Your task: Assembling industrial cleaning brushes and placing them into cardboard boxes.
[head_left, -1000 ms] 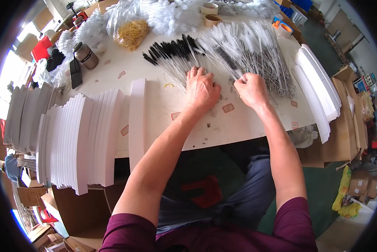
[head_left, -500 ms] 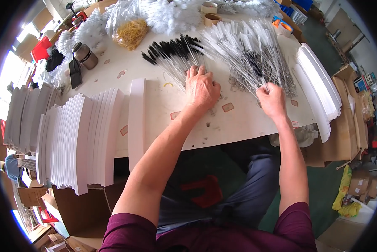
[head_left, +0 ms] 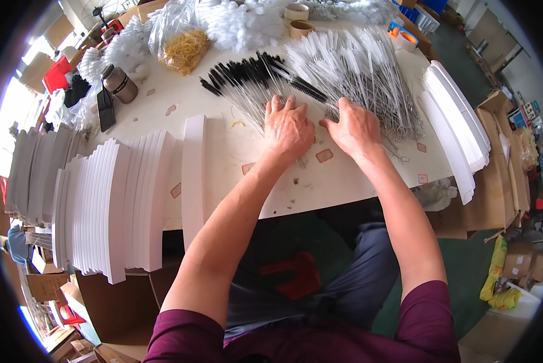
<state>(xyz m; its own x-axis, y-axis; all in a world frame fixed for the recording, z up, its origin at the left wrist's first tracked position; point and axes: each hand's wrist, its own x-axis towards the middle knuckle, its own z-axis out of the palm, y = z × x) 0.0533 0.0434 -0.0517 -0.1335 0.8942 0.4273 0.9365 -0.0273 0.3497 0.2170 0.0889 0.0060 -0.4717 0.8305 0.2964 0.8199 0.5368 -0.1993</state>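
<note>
My left hand [head_left: 288, 127] lies over the wire stems of a fanned bunch of black-bristled tube brushes [head_left: 241, 75], its fingers curled onto them. Close beside it, my right hand [head_left: 355, 128] grips a single black tube brush [head_left: 308, 89] by its stem, partly hidden behind the fingers. This brush slants up and left, its bristle end near the black bunch. Behind and to the right of my right hand spreads a large pile of white-bristled tube brushes [head_left: 350, 60] with looped wire ends.
White strips stand in rows [head_left: 108, 206] at the left table edge; one white strip [head_left: 194, 169] stands apart. More white strips [head_left: 456, 121] lie at the right. Farther back are a bag of yellow rubber bands [head_left: 184, 51], tape rolls [head_left: 300, 28], a metal flask [head_left: 120, 83] and a phone [head_left: 105, 110].
My right hand has moved left with the black brush, from the white pile's near edge to beside my left hand. The brush now tilts left. My left hand has stayed on the bunch.
</note>
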